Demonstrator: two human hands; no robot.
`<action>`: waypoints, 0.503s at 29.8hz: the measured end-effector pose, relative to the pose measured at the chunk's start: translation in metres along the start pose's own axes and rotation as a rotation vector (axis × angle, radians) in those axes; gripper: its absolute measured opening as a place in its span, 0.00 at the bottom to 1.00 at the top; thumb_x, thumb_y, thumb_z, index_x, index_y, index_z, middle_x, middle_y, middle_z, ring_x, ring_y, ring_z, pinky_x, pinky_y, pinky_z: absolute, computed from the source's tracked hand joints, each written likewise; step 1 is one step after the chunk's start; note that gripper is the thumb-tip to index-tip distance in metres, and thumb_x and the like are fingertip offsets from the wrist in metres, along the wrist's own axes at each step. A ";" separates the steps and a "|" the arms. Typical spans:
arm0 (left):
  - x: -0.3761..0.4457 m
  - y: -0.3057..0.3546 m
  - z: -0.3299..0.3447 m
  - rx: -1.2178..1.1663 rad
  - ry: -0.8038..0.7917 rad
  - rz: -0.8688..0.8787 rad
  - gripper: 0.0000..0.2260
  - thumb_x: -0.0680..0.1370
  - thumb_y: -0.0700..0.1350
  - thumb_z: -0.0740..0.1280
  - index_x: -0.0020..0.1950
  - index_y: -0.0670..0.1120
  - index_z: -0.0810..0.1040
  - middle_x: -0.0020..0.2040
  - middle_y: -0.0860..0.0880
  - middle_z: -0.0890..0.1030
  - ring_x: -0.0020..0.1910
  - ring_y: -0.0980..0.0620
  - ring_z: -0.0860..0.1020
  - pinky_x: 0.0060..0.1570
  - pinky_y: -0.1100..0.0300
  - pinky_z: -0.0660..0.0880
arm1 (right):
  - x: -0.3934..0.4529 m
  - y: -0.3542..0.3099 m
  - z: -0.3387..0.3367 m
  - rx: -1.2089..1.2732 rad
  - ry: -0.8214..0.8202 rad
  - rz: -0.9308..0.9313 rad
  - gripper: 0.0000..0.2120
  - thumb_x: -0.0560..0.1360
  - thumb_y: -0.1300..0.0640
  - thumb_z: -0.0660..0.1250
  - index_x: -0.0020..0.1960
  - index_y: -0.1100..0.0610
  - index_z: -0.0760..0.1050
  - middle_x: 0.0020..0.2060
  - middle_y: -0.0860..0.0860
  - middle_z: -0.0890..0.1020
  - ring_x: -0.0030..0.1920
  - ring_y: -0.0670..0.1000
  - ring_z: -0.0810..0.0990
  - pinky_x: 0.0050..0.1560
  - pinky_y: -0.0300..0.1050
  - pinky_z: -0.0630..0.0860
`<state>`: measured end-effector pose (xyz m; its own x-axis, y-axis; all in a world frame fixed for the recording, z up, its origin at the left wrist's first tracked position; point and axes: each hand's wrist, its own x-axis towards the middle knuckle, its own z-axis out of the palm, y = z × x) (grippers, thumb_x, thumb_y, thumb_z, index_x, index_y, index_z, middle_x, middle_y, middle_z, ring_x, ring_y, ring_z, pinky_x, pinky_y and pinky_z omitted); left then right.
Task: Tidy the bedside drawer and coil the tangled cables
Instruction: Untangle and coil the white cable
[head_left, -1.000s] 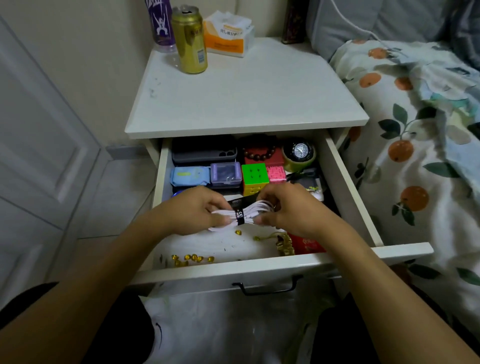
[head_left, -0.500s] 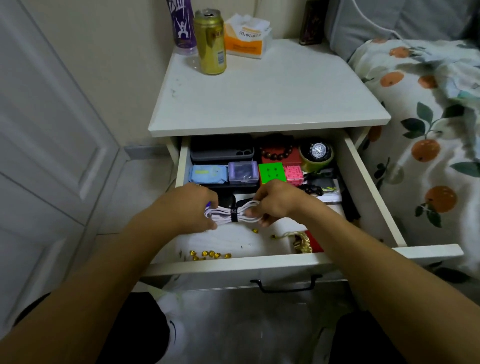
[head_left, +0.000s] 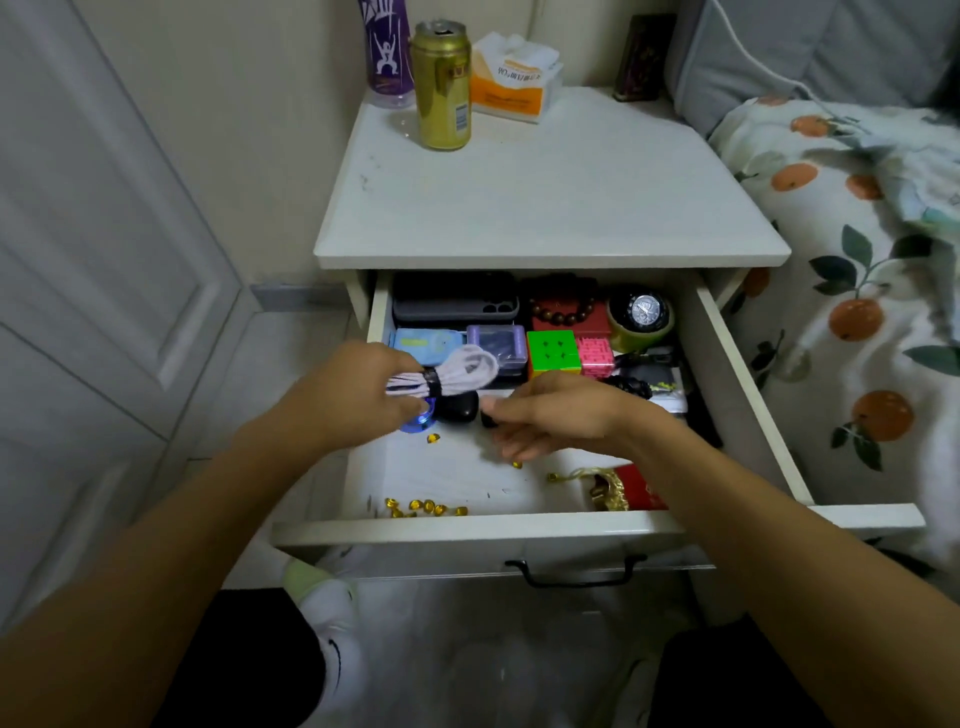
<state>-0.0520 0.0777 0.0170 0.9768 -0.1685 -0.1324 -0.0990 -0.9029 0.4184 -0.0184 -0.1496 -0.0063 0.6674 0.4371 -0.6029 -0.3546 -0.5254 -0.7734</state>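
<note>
Over the open bedside drawer (head_left: 737, 395), in the head view, the left hand (head_left: 343, 400) grips one end of the coiled white cable (head_left: 457, 370), its fingers curled around the bundle beside the black strap (head_left: 432, 382) that cinches the middle. The right hand (head_left: 556, 415) hangs just beside it with fingers loosely extended and holding nothing, hovering above the drawer floor.

The likeliest slip, as I judge it, is the free loops springing wide: only one strap binds the bundle, and the far loops fan out unsupported, so a loose set-down could let them catch on the boxes at the back. The small gold beads (head_left: 426, 506) scattered along the front of the drawer are round and glossy; a brush from either wrist could send them rolling. The dark pebble-shaped case (head_left: 460, 406) under the cable looks smooth and could be nudged.

The cable is soft, matte and rounded at its loops. The green cube (head_left: 553, 351) and pink cube (head_left: 595, 354) are hard, square-edged plastic. The wooden bead bracelet (head_left: 563, 317) is polished, lying on a red box. The red pouch (head_left: 639, 488) shows gold fringe. The drawer is smooth painted white with a thin black handle (head_left: 574, 571).
</note>
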 end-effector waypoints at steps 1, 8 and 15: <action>-0.002 -0.004 -0.005 -0.047 0.025 -0.035 0.04 0.75 0.48 0.72 0.45 0.48 0.83 0.39 0.49 0.82 0.40 0.49 0.79 0.42 0.54 0.76 | 0.001 -0.001 0.002 -0.089 0.002 -0.012 0.17 0.78 0.50 0.68 0.55 0.65 0.78 0.49 0.59 0.85 0.45 0.53 0.85 0.48 0.45 0.82; -0.010 -0.013 -0.017 -0.197 0.028 -0.055 0.05 0.73 0.47 0.74 0.39 0.47 0.84 0.34 0.48 0.82 0.36 0.50 0.79 0.37 0.58 0.72 | 0.018 -0.029 0.053 -0.874 0.009 -0.331 0.20 0.74 0.66 0.61 0.64 0.56 0.77 0.61 0.56 0.79 0.60 0.57 0.76 0.62 0.51 0.73; -0.015 -0.019 -0.025 -0.237 0.054 -0.060 0.05 0.73 0.48 0.74 0.42 0.47 0.84 0.34 0.50 0.81 0.34 0.52 0.78 0.34 0.59 0.71 | 0.024 -0.033 0.078 -1.210 -0.120 -0.194 0.17 0.77 0.61 0.62 0.65 0.60 0.72 0.66 0.57 0.68 0.58 0.55 0.72 0.53 0.45 0.70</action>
<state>-0.0596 0.1071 0.0335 0.9890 -0.0898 -0.1179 0.0010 -0.7916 0.6110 -0.0420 -0.0647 -0.0104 0.5541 0.6139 -0.5622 0.6216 -0.7544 -0.2110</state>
